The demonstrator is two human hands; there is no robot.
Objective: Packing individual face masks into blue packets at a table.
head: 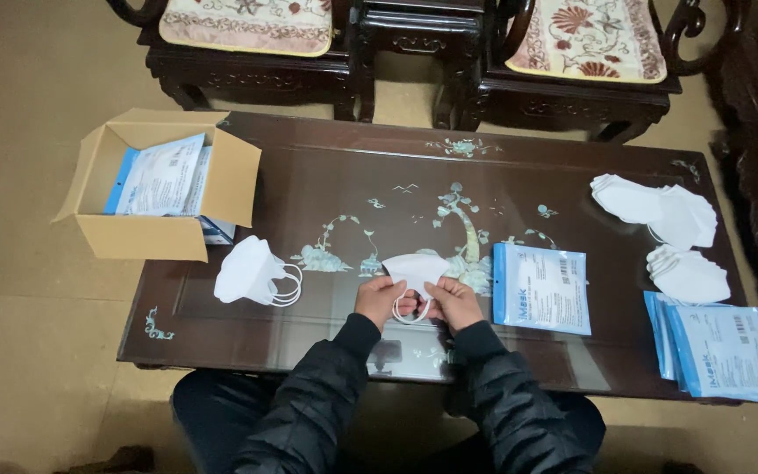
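Observation:
A folded white face mask (417,268) is held over the dark inlaid table (326,171) near its front edge. My left hand (380,298) grips the mask's left lower corner and my right hand (453,303) grips the right one, with the ear loops hanging between them. Just right of my hands lies a flat blue-and-white mask pouch (542,287). To the left, a small stack of white masks (252,272) rests on the table.
An open cardboard box (161,184) with blue-and-white pouches sits on the table's left end. Piles of white masks (655,211) and more pouches (719,349) lie at the right end. Dark wooden chairs with cushions (585,39) stand behind the table.

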